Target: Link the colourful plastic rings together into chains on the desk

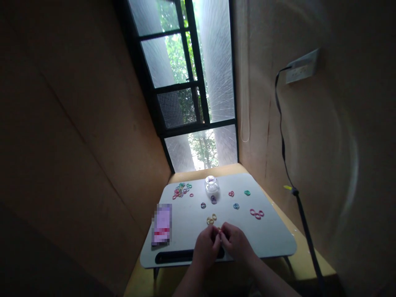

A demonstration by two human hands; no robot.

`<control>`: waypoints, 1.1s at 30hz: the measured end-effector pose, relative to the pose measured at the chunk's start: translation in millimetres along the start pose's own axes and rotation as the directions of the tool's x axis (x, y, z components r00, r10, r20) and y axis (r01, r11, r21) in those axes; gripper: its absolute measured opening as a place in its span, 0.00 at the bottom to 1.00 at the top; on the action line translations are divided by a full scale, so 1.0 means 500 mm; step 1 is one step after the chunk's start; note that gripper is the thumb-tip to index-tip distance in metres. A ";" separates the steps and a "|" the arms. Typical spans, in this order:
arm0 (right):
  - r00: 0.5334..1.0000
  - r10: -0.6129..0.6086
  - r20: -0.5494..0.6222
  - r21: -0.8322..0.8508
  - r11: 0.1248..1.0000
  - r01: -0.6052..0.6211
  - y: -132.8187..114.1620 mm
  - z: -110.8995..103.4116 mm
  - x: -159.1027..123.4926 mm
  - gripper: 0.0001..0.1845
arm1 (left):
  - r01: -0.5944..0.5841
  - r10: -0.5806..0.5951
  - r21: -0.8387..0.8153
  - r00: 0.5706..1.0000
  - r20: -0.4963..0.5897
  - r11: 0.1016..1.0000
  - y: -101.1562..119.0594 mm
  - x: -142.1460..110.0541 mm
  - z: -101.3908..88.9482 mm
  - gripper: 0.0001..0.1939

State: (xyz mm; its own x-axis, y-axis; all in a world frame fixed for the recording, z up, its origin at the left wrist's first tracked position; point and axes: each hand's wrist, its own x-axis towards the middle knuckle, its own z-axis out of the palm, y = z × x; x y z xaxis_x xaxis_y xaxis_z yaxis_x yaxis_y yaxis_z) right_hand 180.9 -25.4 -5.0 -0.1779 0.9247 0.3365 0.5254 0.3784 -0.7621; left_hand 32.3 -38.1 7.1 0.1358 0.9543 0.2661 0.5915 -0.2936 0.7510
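Bare forearms reach over a small white table, where the left hand and right hand meet fingertip to fingertip. Both are drawn into a close pinch, apparently on a yellow band of which only a sliver shows; its exact hold is hidden by the fingers. Handling so slight a loop well likely calls for light, even pressure from thumbs and forefingers, with the work kept low above the board so that a slip drops no further than the tabletop. Just beyond the grip lie loose yellow bands, thin and round, seemingly elastic. Farther ahead stands a clear jar, smooth and bulging, catching window light. To the grip's right rest magenta bands, with a blue cluster and a green cluster farther off; ahead and to its left, a tangled multicolored pile spreads near the table's far corner. Left of the grip, a flat purple packet appears only as blurred blocks, while a long black groove runs along the near edge, partly behind the left hand.
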 end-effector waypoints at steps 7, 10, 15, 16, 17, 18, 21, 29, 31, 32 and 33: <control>1.000 -0.005 0.003 -0.002 1.000 0.005 -0.002 0.000 0.000 0.09 | 0.000 0.000 0.000 1.000 0.001 1.000 0.004 -0.001 -0.003 0.06; 1.000 -0.009 0.007 -0.008 1.000 0.009 -0.003 0.000 0.001 0.09 | -0.007 0.007 -0.009 1.000 -0.006 1.000 0.002 -0.001 -0.002 0.06; 1.000 -0.009 0.004 0.003 1.000 0.009 -0.001 0.003 0.002 0.09 | -0.002 0.002 -0.006 1.000 0.002 1.000 -0.001 0.000 -0.002 0.06; 1.000 -0.008 0.002 0.001 1.000 0.008 0.000 0.003 0.002 0.09 | -0.004 0.004 -0.006 1.000 0.001 1.000 -0.001 0.000 -0.002 0.06; 1.000 -0.006 -0.002 -0.003 1.000 0.006 0.001 0.004 0.002 0.09 | -0.004 0.004 -0.006 1.000 -0.004 1.000 -0.002 0.000 -0.002 0.06; 1.000 -0.004 -0.003 -0.007 1.000 0.004 0.002 0.005 0.003 0.09 | -0.004 0.004 -0.005 1.000 -0.009 1.000 -0.002 0.001 -0.002 0.06; 1.000 -0.003 -0.003 -0.012 1.000 0.003 0.004 0.007 0.004 0.09 | -0.006 0.006 -0.010 1.000 -0.015 1.000 -0.005 0.002 -0.001 0.06; 1.000 0.007 0.011 0.021 1.000 -0.007 0.008 0.006 0.007 0.09 | 0.002 -0.002 -0.029 1.000 -0.015 1.000 -0.011 0.005 -0.001 0.06; 1.000 0.012 0.014 0.025 1.000 -0.013 0.007 0.006 0.006 0.10 | 0.011 -0.012 -0.028 1.000 -0.015 1.000 -0.009 0.005 -0.003 0.05; 1.000 0.014 0.014 0.026 1.000 -0.014 0.006 0.005 0.006 0.10 | 0.015 -0.016 -0.030 1.000 -0.014 0.999 -0.008 0.005 -0.004 0.05; 1.000 0.015 0.016 0.027 1.000 -0.015 0.005 0.005 0.006 0.10 | 0.018 -0.018 -0.033 1.000 -0.014 0.999 -0.007 0.005 -0.004 0.05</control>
State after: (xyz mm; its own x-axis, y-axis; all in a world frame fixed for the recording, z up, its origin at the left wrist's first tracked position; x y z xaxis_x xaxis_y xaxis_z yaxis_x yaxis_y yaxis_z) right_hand 179.9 -21.5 -7.3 -0.1833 0.9307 0.3167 0.5050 0.3655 -0.7819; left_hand 28.8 -34.7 6.5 0.1142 0.9587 0.2606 0.5668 -0.2783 0.7754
